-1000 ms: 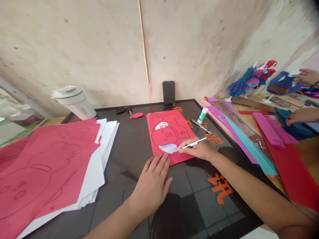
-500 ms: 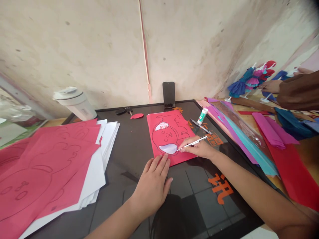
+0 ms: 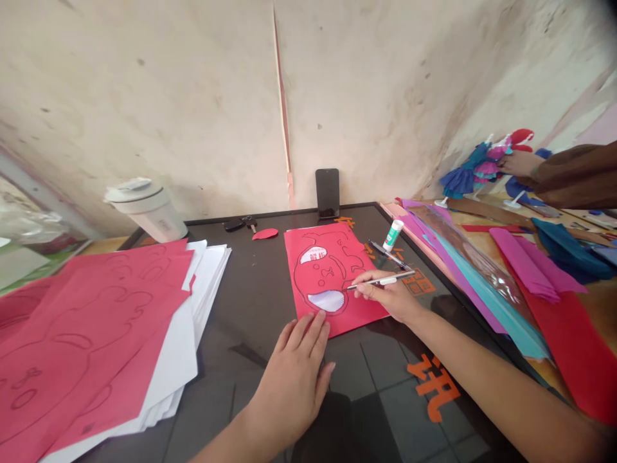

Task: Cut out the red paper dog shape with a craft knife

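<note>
Holding the pen: the right hand (image 3: 389,297) pinches the pen (image 3: 400,276) near its tip, presumably for fine control; whether the tip touches paper I cannot tell.
Left hand (image 3: 294,370): laid flat, grasping nothing, fingertips at the near edge of the red sheet (image 3: 359,315), probably to stop it sliding.
Red sheet: on the worktop (image 3: 226,366), straight ahead of the person, seemingly so both hands can reach it; it bears an animal outline.
Glue stick (image 3: 393,235): upright beyond the right hand, a spare pen (image 3: 389,254) beside it, apparently kept handy.
Phone (image 3: 327,193): leaning on the wall, out of the way, it seems.
Paper pile (image 3: 173,321): at the left, red over white, perhaps set aside for elbow room.
Pale patches (image 3: 328,301): two on the red sheet; openings or stuck-on pieces, I cannot tell.
Pens: two, one held, one lying.
Single items: one glue stick, one phone, one lidded cup (image 3: 149,212), one loose red scrap (image 3: 265,235).
White sheets: many, too overlapped to count.
</note>
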Demonstrator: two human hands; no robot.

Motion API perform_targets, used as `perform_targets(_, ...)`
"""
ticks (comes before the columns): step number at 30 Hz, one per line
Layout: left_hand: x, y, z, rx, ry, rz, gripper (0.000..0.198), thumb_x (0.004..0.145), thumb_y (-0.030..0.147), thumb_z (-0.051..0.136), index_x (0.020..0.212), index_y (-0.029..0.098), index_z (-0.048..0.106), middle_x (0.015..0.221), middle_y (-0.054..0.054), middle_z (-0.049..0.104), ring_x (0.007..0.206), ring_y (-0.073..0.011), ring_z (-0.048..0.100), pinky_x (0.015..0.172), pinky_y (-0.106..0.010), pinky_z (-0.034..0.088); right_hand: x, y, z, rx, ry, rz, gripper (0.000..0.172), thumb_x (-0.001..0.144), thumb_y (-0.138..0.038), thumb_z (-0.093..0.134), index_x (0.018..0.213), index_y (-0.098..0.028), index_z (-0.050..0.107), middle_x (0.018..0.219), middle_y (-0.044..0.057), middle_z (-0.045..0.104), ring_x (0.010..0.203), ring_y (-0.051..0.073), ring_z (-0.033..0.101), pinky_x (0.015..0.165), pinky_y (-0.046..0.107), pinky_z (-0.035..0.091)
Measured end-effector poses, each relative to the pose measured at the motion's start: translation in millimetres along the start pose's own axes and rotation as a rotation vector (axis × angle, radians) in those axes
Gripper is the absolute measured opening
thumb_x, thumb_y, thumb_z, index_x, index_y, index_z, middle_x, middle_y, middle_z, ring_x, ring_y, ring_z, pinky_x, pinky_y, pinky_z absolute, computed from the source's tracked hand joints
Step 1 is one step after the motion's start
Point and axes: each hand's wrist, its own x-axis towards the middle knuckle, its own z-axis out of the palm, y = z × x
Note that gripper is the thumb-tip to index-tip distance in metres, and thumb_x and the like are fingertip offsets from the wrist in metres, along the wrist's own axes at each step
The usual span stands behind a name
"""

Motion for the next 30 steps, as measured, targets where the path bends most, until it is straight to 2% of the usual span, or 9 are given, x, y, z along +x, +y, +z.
perform_targets(3, 0, 0, 1.4, 0.024, 0.006, 0.008, 0.046, 0.098, 0.035, 0.043, 0.138, 0.014, 0.054, 0.147, -0.010, 0.051, 0.128, -0.0300, 0.051, 0.104, -0.045, 0.043, -1, -3, 0, -0.094, -0.037, -0.044, 0.022, 0.083, -0.041, 0.071, 0.089, -0.019, 0.074, 0.083, 0.005, 0.075, 0.077, 0.018, 0.069, 0.073, 0.030, 0.054)
perform_targets(8, 0, 0, 0.4, 0.002, 0.006, 0.004, 0.046, 0.098, 0.034, 0.043, 0.138, 0.014, 0.053, 0.147, -0.011, 0.051, 0.128, -0.0308, 0.051, 0.104, -0.046, 0.042, -6, -13, 7, -0.248, -0.182, -0.082, 0.021, 0.088, -0.038, 0.067, 0.087, -0.019, 0.075, 0.083, 0.005, 0.076, 0.078, 0.019, 0.069, 0.075, 0.030, 0.054)
perform_targets(16, 1, 0, -2.0, -0.030, -0.016, -0.007, 0.045, 0.098, 0.033, 0.044, 0.137, 0.012, 0.053, 0.147, -0.012, 0.050, 0.128, -0.0318, 0.051, 0.105, -0.047, 0.041, -5, -12, 8, -0.239, -0.182, -0.015, 0.027, 0.086, -0.045, 0.068, 0.089, -0.019, 0.075, 0.089, 0.006, 0.076, 0.082, 0.019, 0.069, 0.079, 0.031, 0.054)
perform_targets(25, 1, 1, -3.3, -0.020, -0.030, -0.005, 0.047, 0.098, 0.033, 0.044, 0.139, 0.010, 0.052, 0.149, -0.013, 0.048, 0.128, -0.0332, 0.051, 0.104, -0.050, 0.042, -3, -13, 6, -0.282, -0.217, -0.016, 0.024, 0.085, -0.042, 0.069, 0.087, -0.019, 0.076, 0.086, 0.006, 0.075, 0.080, 0.019, 0.069, 0.079, 0.032, 0.054)
perform_targets(30, 1, 0, -3.7, -0.056, -0.031, -0.014, 0.047, 0.099, 0.034, 0.041, 0.140, 0.012, 0.051, 0.150, -0.013, 0.046, 0.131, -0.0323, 0.048, 0.106, -0.049, 0.040, -1, -15, 2, -0.251, -0.228, -0.005, 0.020, 0.085, -0.038, 0.069, 0.087, -0.019, 0.076, 0.087, 0.006, 0.076, 0.081, 0.019, 0.069, 0.081, 0.032, 0.054)
